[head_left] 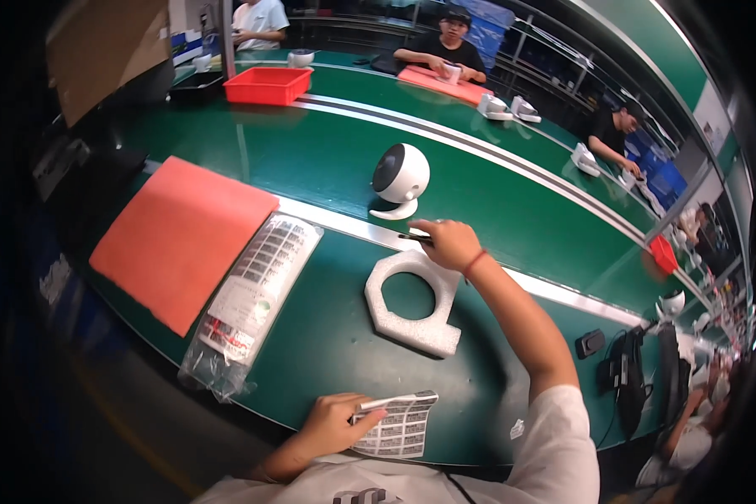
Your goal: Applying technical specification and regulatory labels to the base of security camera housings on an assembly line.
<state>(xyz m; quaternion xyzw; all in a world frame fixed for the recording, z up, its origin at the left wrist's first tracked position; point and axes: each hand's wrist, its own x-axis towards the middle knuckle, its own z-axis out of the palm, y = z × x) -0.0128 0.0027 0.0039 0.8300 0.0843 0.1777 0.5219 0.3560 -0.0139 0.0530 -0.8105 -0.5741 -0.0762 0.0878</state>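
Note:
My left hand [332,422] pinches a small sheet of printed labels [401,427] at the near edge of the green bench. My right hand [447,242] reaches out and grips a thin dark pen-like tool [412,238] above a white foam ring block [413,301]. Just beyond that hand stands a round white device with a dark front [399,179] on a curved foot, apart from my fingers.
A clear bag of label sheets [256,294] lies left of the foam, beside an orange mat [178,237]. A red tray [267,85] sits far back. Other people work along the far bench with more white devices [506,107]. Cables and a black box [590,343] lie right.

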